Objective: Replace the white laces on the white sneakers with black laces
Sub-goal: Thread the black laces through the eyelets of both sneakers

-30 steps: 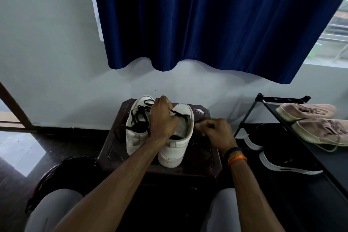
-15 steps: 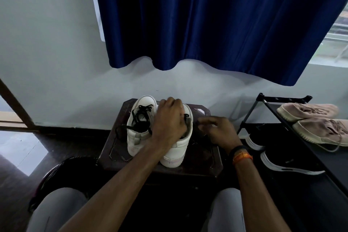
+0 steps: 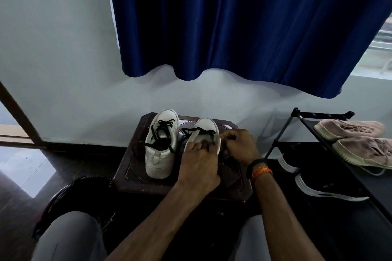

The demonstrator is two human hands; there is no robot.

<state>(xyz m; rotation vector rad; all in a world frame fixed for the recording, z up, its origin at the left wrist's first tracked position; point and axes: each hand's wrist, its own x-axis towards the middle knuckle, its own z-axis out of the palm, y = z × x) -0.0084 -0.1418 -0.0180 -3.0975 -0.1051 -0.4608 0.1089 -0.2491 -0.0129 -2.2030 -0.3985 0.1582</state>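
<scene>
We see two white sneakers side by side on the dark counter (image 3: 131,167). Our left hand (image 3: 198,163) grips the right sneaker (image 3: 205,129), fingers curled over its opening; our right hand (image 3: 239,144) pinches its black lace (image 3: 203,132). The left sneaker (image 3: 162,148) stands untouched, loosely laced in black.

Left hand (image 3: 198,167) slid back off right sneaker (image 3: 204,133) toe; right hand (image 3: 239,146) moved in, now touching sneaker's side.
</scene>
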